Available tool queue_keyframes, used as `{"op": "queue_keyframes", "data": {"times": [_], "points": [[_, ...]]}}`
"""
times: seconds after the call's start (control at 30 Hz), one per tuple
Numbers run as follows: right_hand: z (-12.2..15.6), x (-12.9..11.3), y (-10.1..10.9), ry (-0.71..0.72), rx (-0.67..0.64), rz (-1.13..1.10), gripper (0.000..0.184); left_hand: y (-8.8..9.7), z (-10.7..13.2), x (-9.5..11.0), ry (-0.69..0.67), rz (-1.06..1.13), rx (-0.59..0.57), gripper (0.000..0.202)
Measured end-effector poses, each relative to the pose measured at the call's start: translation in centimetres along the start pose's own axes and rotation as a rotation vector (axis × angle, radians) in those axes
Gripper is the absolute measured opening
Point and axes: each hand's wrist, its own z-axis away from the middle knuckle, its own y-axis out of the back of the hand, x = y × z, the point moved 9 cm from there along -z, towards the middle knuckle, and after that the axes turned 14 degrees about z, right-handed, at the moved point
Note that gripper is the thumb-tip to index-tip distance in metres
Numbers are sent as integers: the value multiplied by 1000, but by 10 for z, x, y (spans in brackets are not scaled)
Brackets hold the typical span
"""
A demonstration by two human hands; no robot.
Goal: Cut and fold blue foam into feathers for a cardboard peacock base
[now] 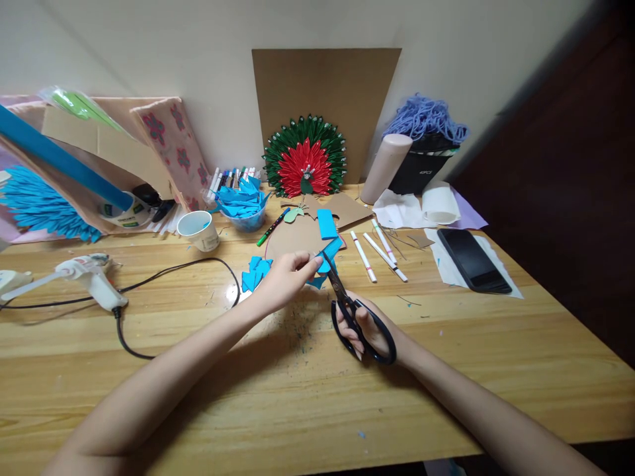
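Scissors (342, 294) at strip (330, 252) in left grip (286, 279)

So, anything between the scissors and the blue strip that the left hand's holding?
Nothing visible. The scissors in the right hand touch the blue strip with their blade tips; the left hand pinches it above the table. Cut blue pieces lie left and the cardboard disc behind, both clear.

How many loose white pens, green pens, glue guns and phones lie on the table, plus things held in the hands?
White pens: 3
Green pen: 1
Glue gun: 1
Phone: 1
Scissors, in the right hand: 1
Blue paper piece, in the left hand: 1
Total: 8
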Motion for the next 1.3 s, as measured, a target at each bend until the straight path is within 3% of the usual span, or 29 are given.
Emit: {"op": "queue_keyframes", "data": {"times": [0.27,0.43,0.67,0.87,1.1,1.3], "points": [[4,-3,-2,29,-25,13,69,-8,2,-6,56,147,-61,41],[1,-5,2,33,21,24,66,-6,0,-6,49,131,-55,42],[0,-9,7,49,52,85,62,-7,0,-8,87,276,-52,36],[2,-7,9,56,52,141,64,-4,1,-2,64,117,-30,39],[3,3,-4,6,-89,-37,78,7,5,15,-66,-155,90,36],[6,4,-4,10,-108,22,77,6,5,16,-80,-199,78,34]]}}
